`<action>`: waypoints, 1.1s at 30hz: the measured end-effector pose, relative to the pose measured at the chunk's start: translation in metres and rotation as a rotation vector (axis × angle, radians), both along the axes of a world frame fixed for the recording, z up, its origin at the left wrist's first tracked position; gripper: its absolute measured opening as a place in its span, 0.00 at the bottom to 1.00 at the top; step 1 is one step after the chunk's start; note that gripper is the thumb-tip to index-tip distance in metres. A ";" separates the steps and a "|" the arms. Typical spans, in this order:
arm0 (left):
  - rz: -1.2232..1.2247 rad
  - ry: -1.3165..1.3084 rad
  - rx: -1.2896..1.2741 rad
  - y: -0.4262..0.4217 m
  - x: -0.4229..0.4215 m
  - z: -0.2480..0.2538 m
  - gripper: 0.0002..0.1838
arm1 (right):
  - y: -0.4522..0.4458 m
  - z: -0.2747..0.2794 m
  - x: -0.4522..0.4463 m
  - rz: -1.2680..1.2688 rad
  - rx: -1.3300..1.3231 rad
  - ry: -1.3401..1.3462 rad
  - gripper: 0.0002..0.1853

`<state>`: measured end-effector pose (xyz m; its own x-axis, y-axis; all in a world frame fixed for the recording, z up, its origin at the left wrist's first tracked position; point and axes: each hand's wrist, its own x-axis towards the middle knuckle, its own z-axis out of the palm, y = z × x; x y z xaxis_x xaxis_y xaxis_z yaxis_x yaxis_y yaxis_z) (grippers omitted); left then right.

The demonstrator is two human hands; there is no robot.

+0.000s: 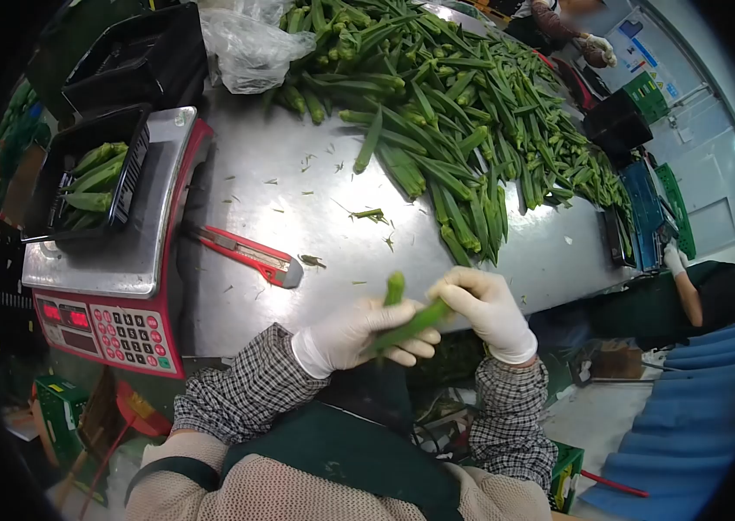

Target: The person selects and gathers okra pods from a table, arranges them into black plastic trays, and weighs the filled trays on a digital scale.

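Both hands wear white gloves and are close together at the table's front edge. My left hand (354,336) is wrapped round okra pods (395,289), one of them sticking up above the thumb. With its thumb and fingers, my right hand (482,311) pinches the end of a green okra pod (415,326) that lies across the left fingers. Beyond the hands, a big heap of okra (471,113) covers the back of the metal table (246,165). A red box cutter (250,257) lies on the table, left of the hands.
A red scale (168,286) at the left bears a black tray (130,174) with okra. Behind it are stacked black trays (141,52) and a plastic bag (250,48). Trimmings (369,214) lie on the table. Co-workers (715,291) are at the right and back right.
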<state>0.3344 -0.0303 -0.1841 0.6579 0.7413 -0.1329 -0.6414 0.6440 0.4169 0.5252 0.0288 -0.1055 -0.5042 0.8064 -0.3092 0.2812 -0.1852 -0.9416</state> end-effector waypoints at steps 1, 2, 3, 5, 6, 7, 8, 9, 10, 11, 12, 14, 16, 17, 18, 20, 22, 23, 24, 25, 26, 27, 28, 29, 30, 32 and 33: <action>-0.050 0.020 0.052 -0.001 0.000 0.001 0.20 | 0.001 -0.005 -0.006 -0.049 0.007 0.034 0.12; -0.040 -0.014 0.074 -0.001 -0.001 -0.006 0.20 | 0.008 -0.016 -0.003 -0.082 0.287 -0.090 0.11; 0.040 -0.002 0.023 -0.001 -0.001 -0.008 0.20 | 0.013 -0.024 0.003 -0.147 0.459 -0.245 0.11; 0.208 0.014 -0.079 0.000 0.000 -0.011 0.20 | 0.020 -0.040 0.017 -0.270 0.803 -0.560 0.10; 0.246 0.014 -0.107 0.000 0.001 -0.009 0.20 | 0.021 -0.048 0.024 -0.229 1.007 -0.809 0.09; 0.270 0.012 -0.101 0.001 0.002 -0.009 0.20 | 0.021 -0.054 0.029 -0.226 0.964 -0.831 0.09; 0.291 0.012 -0.096 0.001 0.003 -0.009 0.20 | 0.020 -0.060 0.034 -0.226 0.919 -0.851 0.09; 0.310 0.015 -0.091 0.001 0.004 -0.009 0.20 | 0.017 -0.062 0.037 -0.229 0.871 -0.871 0.09; 0.317 0.025 -0.095 0.001 0.004 -0.008 0.21 | 0.013 -0.061 0.039 -0.305 0.830 -0.691 0.09; 0.323 0.037 -0.099 0.000 0.004 -0.007 0.21 | 0.013 -0.056 0.041 -0.334 0.639 -0.563 0.10; 0.327 0.050 -0.106 0.000 0.003 -0.007 0.22 | 0.011 -0.045 0.041 -0.361 0.446 -0.432 0.10; 0.347 0.043 -0.089 -0.001 0.003 -0.008 0.24 | 0.003 -0.023 0.033 -0.379 0.157 -0.206 0.12; 0.376 0.030 -0.071 0.000 0.004 -0.007 0.25 | -0.003 -0.017 0.023 -0.328 0.082 -0.184 0.11; 0.400 0.026 -0.064 0.000 0.005 -0.007 0.26 | -0.003 -0.017 0.017 -0.295 0.046 -0.172 0.11; 0.427 0.022 -0.057 0.001 0.005 -0.007 0.27 | -0.009 -0.019 0.011 -0.247 0.045 -0.176 0.12; 0.478 0.037 -0.023 0.000 0.007 -0.010 0.26 | -0.021 -0.025 -0.013 -0.038 0.298 -0.254 0.12; 0.502 0.046 -0.032 -0.001 0.007 -0.016 0.25 | -0.019 -0.017 -0.027 0.057 0.597 -0.296 0.11; 0.506 0.047 -0.056 0.000 0.007 -0.018 0.25 | -0.009 -0.027 -0.025 -0.132 0.722 -0.301 0.10; 0.508 0.048 -0.078 -0.001 0.006 -0.019 0.25 | 0.009 -0.031 -0.024 -0.188 0.956 -0.467 0.09; 0.502 0.023 -0.095 -0.001 0.004 -0.018 0.25 | 0.026 -0.034 -0.021 -0.246 1.190 -0.635 0.09; 0.498 -0.003 -0.108 -0.002 0.003 -0.016 0.25 | 0.036 -0.041 -0.013 -0.236 1.240 -0.728 0.09; 0.497 -0.030 -0.118 -0.001 0.002 -0.014 0.25 | 0.046 -0.049 -0.006 -0.224 1.291 -0.821 0.10; 0.489 -0.033 -0.124 -0.001 0.001 -0.012 0.26 | 0.055 -0.054 0.000 -0.208 1.343 -0.912 0.10; 0.486 -0.037 -0.133 -0.002 0.000 -0.011 0.26 | 0.059 -0.055 0.008 -0.287 1.265 -0.767 0.10; 0.489 -0.042 -0.146 -0.001 0.000 -0.011 0.26 | 0.060 -0.057 0.018 -0.352 1.182 -0.621 0.10; 0.495 -0.012 -0.145 -0.001 -0.001 -0.008 0.25 | 0.050 -0.044 0.020 -0.531 0.695 -0.259 0.11; 0.481 0.005 -0.145 -0.002 0.001 -0.008 0.25 | 0.045 -0.036 0.019 -0.547 0.613 -0.168 0.11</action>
<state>0.3350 -0.0321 -0.1917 0.2449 0.9343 -0.2591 -0.8784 0.3269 0.3487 0.5446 0.0737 -0.1420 0.0204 0.9735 0.2278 0.4465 0.1950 -0.8733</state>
